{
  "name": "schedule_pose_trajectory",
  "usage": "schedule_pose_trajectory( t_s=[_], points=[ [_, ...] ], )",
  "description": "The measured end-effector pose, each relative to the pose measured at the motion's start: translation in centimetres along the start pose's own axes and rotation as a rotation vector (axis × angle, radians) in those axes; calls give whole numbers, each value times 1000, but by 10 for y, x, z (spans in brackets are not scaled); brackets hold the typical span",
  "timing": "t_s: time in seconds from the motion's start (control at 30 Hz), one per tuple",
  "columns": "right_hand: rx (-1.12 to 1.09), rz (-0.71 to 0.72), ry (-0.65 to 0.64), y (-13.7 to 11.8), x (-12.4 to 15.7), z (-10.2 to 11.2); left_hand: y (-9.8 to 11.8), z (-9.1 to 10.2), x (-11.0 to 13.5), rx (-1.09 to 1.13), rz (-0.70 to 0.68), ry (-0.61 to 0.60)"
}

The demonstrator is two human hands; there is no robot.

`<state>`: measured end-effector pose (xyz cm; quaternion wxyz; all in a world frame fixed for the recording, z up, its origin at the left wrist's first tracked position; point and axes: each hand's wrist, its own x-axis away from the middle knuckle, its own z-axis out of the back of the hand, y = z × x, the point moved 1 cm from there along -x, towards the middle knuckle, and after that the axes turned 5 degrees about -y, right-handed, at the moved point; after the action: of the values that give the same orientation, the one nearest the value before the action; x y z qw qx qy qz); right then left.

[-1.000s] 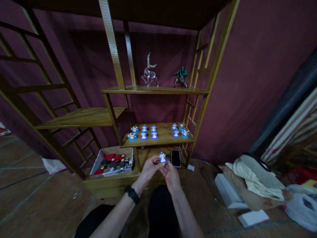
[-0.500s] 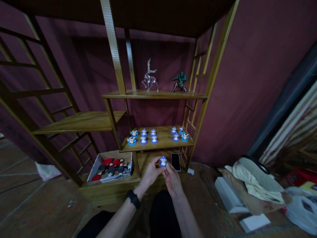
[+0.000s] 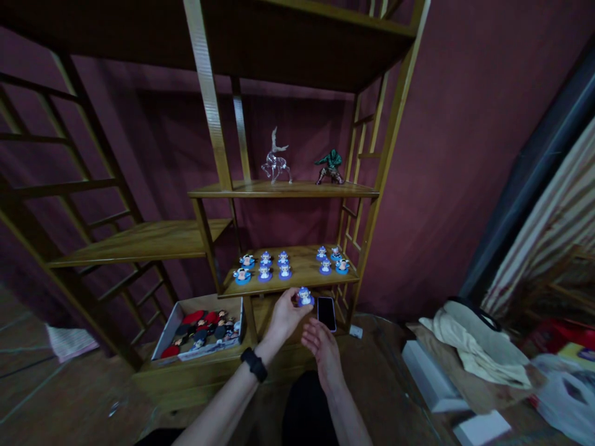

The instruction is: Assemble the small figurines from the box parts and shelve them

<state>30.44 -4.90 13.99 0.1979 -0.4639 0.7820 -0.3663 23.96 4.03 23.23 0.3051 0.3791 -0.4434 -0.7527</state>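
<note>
A small purple-and-white figurine (image 3: 305,297) on a round purple base is held upright by my left hand (image 3: 287,314), just in front of the shelf's front edge. Below and to the right of it, my right hand (image 3: 320,348) is off the figurine, its fingers extended and palm turned inward. Similar figurines stand in two rows on the low wooden shelf (image 3: 304,267). At its left are blue-based figurines (image 3: 242,276) and purple ones (image 3: 284,272); at its right end is another mixed group (image 3: 326,266).
A box (image 3: 163,333) of red and black figurines sits at the lower left. A phone (image 3: 326,314) lies beneath the shelf. Above stand a clear deer figurine (image 3: 276,166) and a green warrior figure (image 3: 331,167). Cloth (image 3: 474,347) and a plastic bag (image 3: 567,396) lie at right.
My right hand has let go of the figurine and drawn down and away. The figurine stays in my left hand, nearer the shelf edge. The view has tilted up slightly.
</note>
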Motion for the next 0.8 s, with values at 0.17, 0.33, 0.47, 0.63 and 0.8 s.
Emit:
schedule_pose_trajectory(
  t_s=[0.17,0.33,0.47,0.63,0.8],
  points=[
    [657,199,-5,45,12,29,21,-4,-39,8,-61,3],
    [1294,297,-87,60,28,45,26,-10,-87,-242,-69,56],
    [1518,282,-44,60,33,48,20,-15,-121,-418,-18,103],
    [1635,270,-40,65,31,48,6,-25,-147,-572,48,131],
    [1667,207,-49,67,26,50,-9,-34,-165,-678,69,122]
  ],
)
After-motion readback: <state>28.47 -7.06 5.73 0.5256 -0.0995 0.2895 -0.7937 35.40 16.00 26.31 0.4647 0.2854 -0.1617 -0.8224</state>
